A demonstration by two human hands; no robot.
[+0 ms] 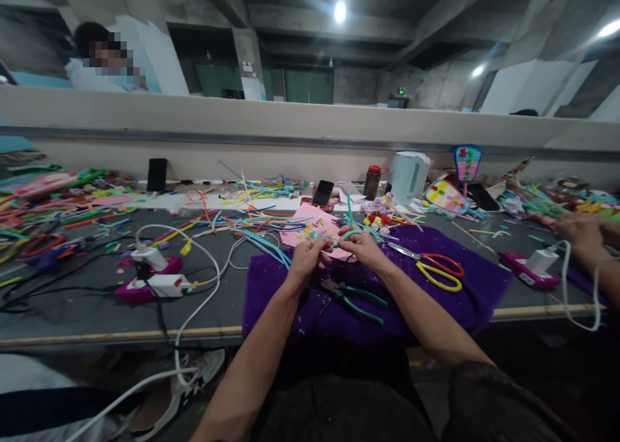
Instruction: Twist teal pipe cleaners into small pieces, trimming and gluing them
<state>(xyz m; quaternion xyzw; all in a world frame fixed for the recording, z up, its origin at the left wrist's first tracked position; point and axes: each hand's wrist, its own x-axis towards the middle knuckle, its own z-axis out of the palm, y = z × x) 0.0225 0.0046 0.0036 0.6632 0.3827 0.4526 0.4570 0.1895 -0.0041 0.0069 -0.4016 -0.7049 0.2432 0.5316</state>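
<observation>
My left hand (310, 258) and my right hand (362, 247) are close together above a purple cloth (416, 306). Both have their fingers pinched on a green pipe cleaner (349, 210), which bends and sticks up over the right hand. Its end between my fingertips is too small to make out. Right behind the hands lies a pink sheet (293, 234) with small colourful cut pieces on it. Green-handled pliers (358, 300) rest on the cloth just below my hands. To the right are scissors (438, 267) with one red and one yellow handle.
Loose pipe cleaners (264, 219) spread across the table's left. A phone (323, 193), a brown bottle (372, 182) and a pale jug (409, 176) stand behind. Power strips (130, 290) with white cables flank the cloth. Another person's hands (578, 235) are at right.
</observation>
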